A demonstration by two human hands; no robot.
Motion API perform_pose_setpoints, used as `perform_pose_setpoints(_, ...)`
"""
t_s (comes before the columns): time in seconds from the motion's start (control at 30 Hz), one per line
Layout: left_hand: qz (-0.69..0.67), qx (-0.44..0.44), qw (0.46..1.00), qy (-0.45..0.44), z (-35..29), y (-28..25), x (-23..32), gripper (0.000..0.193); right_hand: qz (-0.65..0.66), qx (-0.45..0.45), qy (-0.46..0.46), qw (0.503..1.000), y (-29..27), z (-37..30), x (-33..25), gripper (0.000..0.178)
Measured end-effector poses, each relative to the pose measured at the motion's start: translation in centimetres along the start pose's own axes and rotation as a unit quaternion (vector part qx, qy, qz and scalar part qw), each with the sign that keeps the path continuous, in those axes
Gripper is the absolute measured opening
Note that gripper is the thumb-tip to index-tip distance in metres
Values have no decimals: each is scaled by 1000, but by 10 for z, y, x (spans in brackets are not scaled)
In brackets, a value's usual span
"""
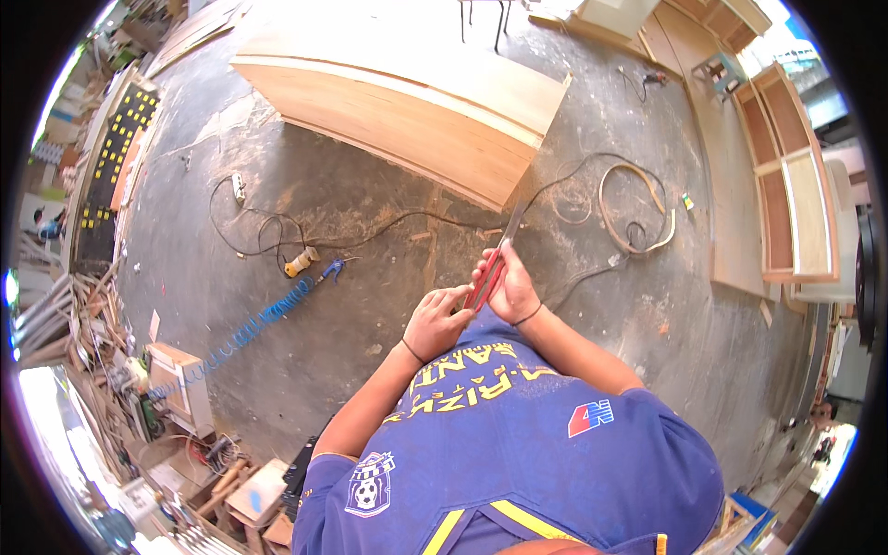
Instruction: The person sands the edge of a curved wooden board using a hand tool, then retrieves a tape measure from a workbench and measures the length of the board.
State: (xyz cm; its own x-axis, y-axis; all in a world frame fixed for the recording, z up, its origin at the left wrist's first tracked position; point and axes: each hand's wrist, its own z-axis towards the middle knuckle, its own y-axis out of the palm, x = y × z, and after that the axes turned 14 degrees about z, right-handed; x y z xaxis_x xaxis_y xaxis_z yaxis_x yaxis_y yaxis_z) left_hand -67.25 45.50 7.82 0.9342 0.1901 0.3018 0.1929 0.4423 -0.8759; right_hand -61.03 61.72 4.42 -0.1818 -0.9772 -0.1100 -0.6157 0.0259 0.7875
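Observation:
In front of my chest I hold a slim tool with a red handle and a narrow grey blade-like end pointing away from me; its exact kind is not clear. My right hand is closed around the red handle from the right, thumb lying up along it. The fingers of my left hand are bent and pinch the handle's near end. Beyond the tool lies a large pale wooden cabinet or box, its near corner close to the tool's tip.
Cables and a pale hose loop across the floor on the right. A yellow power tool and a blue air gun with a coiled blue hose lie at left. Wooden shelving stands at far right; scrap wood piles up at far left.

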Motion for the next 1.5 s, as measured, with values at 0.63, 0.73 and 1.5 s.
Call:
perform_pose_setpoints(0.63,-149,-243,926,-248,133,14,-301,34,18,252,-329,910,10,273,-101,26)
perform_pose_setpoints(0.73,-142,-292,883,-339,121,2,-363,34,31,310,-331,891,18,300,-109,32)
perform_pose_setpoints(1.5,-94,-423,822,-370,178,-7,-519,40,-40,432,-332,838,37,330,-129,33)
